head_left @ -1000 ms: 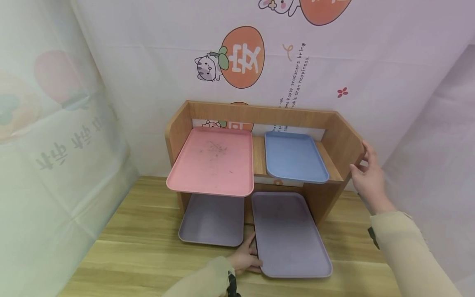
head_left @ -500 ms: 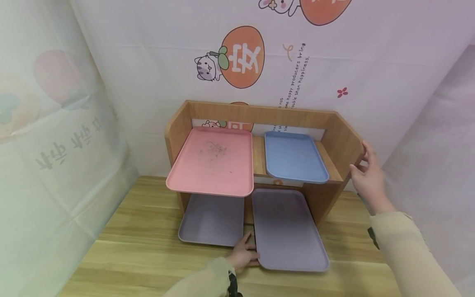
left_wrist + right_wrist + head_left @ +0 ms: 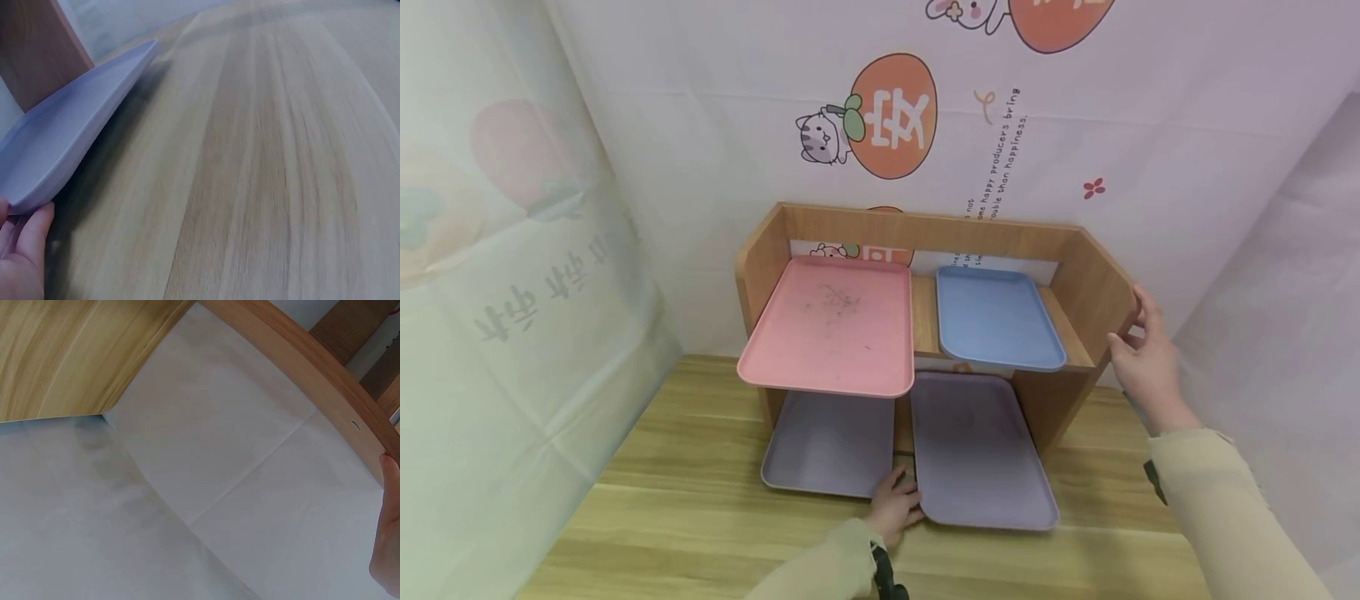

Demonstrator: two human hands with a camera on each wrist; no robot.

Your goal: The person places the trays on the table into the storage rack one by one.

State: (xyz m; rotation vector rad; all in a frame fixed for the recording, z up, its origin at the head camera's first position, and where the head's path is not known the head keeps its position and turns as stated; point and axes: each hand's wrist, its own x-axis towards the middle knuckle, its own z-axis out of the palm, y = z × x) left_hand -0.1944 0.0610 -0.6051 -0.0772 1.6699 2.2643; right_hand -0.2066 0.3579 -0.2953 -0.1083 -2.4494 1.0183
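My left hand (image 3: 895,507) pinches the near left corner of a purple tray (image 3: 981,454) at the lower right of a wooden shelf (image 3: 1078,292). In the left wrist view, fingers (image 3: 36,232) lie under that tray's (image 3: 69,128) rim, and a digit shows at its upper edge. The tray's front sticks out past the shelf above the table. My right hand (image 3: 1150,367) grips the upright right side panel; in the right wrist view the thumb (image 3: 390,481) rests on the panel's edge (image 3: 350,419). Its other fingers are mostly hidden there.
A pink tray (image 3: 835,325) with dark marks and a smaller blue tray (image 3: 996,317) lie on the upper level. Another purple tray (image 3: 831,442) sits at lower left, close beside my left hand. The wooden table (image 3: 647,500) is backed by printed cloth (image 3: 700,167).
The right-hand purple tray has slid back, away from me and further into the shelf, with my left hand moving along. My right hand stays on the side panel.
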